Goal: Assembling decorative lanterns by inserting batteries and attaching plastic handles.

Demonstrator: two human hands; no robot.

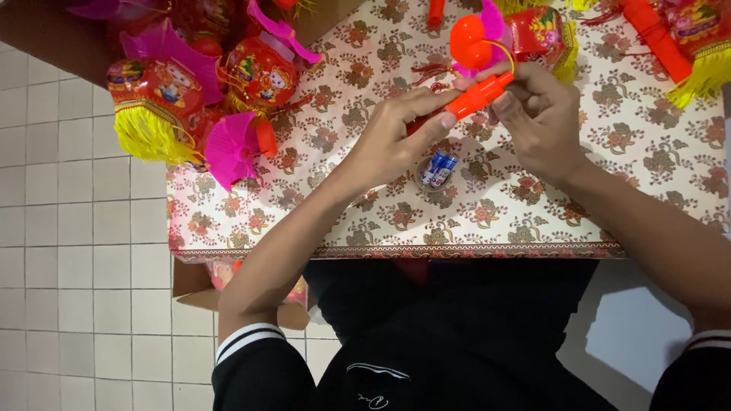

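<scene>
Both my hands hold an orange plastic stick handle (477, 97) over the table. My left hand (396, 137) grips its lower end between thumb and fingers. My right hand (537, 122) pinches its upper end, where a thin yellow wire loops up to a red lantern (537, 34) with an orange round top (468, 39) and pink trim. Below my hands, a small round dish with blue and white batteries (436, 170) rests on the floral tablecloth (495, 213).
A heap of red and pink toy lanterns with yellow fringe (190, 99) lies at the table's left. More red lanterns and an orange stick (655, 34) lie at the far right. A cardboard box (199, 288) stands under the table's left edge on the white tiled floor (76, 266).
</scene>
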